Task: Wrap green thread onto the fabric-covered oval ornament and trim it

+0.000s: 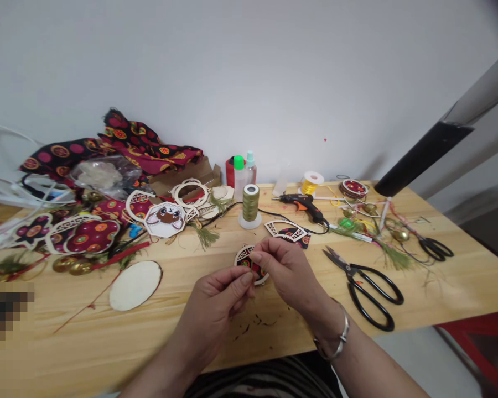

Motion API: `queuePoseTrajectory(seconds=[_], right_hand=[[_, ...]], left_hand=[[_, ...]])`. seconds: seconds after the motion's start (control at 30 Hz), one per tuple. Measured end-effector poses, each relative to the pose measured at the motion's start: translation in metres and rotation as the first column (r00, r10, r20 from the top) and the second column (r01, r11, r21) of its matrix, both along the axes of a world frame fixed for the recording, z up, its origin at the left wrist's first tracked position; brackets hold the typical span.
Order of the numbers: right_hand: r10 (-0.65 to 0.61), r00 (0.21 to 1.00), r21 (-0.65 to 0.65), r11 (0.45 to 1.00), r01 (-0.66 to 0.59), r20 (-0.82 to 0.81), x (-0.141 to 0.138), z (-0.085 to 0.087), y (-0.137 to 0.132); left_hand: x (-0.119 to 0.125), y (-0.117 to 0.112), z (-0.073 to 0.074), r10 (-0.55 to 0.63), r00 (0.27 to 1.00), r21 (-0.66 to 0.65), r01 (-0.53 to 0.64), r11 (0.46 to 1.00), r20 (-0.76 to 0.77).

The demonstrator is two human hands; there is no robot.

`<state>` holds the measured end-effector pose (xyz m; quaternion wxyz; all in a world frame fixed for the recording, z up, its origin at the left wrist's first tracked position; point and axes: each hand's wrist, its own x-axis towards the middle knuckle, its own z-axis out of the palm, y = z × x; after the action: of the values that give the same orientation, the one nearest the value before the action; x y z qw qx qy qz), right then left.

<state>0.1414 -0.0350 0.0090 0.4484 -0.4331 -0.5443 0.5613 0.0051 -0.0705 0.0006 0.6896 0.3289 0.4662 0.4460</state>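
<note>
My left hand (228,293) and my right hand (280,268) meet over the table's front middle, both pinched with fingertips almost touching. Whatever lies between the fingertips is too small to make out. Just behind and under them is a round ornament (244,255), a pale cut-out wooden frame over dark patterned fabric, partly hidden by my fingers. Beyond it stands a spool of olive-green thread (250,204). A fan-shaped wooden frame with patterned fabric (288,232) lies behind my right hand. To the right are black-handled scissors (363,287), blades slightly apart.
On the left, a white oval disc (135,285) lies before a pile of ornaments, with a sheep-face piece (165,219) and patterned cloth (149,141). A glue gun (302,204), yellow thread spool (312,182) and bottles (240,179) stand behind. Smaller scissors (435,249) lie far right.
</note>
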Motion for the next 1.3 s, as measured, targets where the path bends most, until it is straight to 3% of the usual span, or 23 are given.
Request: queuePoseTrajectory(seconds=[0.1,0.23,0.37,0.5,0.9,1.1,1.3], right_hand=[[-0.034,0.999,0.019,0.999,0.034,0.005,0.001,0.000,0.001],[-0.071,0.997,0.047,0.996,0.073,-0.042,0.003,-0.003,0.001],[0.069,0.954,-0.065,0.994,-0.091,-0.290,-0.002,-0.008,-0.002],[0.168,0.894,-0.093,0.970,-0.225,-0.415,-0.010,-0.010,-0.005],[0.242,0.931,-0.109,0.954,-0.280,-0.274,-0.013,0.000,-0.006],[0.194,0.978,-0.103,0.974,-0.201,-0.076,-0.007,-0.005,-0.006],[0.163,0.986,-0.133,0.977,-0.166,-0.031,0.000,-0.006,-0.004]], left_hand=[[-0.002,0.001,0.000,0.027,0.997,0.072,-0.022,0.997,-0.076],[-0.006,0.004,-0.002,0.158,0.980,0.253,-0.123,0.960,-0.124],[-0.008,0.006,-0.003,0.230,0.957,0.315,-0.167,0.934,-0.175],[-0.008,0.008,-0.001,0.243,0.966,0.305,-0.207,0.930,-0.087],[-0.010,0.010,-0.001,0.232,0.968,0.163,-0.245,0.956,0.095],[-0.010,0.013,0.003,0.273,0.948,0.129,-0.295,0.947,0.163],[-0.018,0.017,0.008,0.332,0.923,0.128,-0.360,0.924,0.196]])
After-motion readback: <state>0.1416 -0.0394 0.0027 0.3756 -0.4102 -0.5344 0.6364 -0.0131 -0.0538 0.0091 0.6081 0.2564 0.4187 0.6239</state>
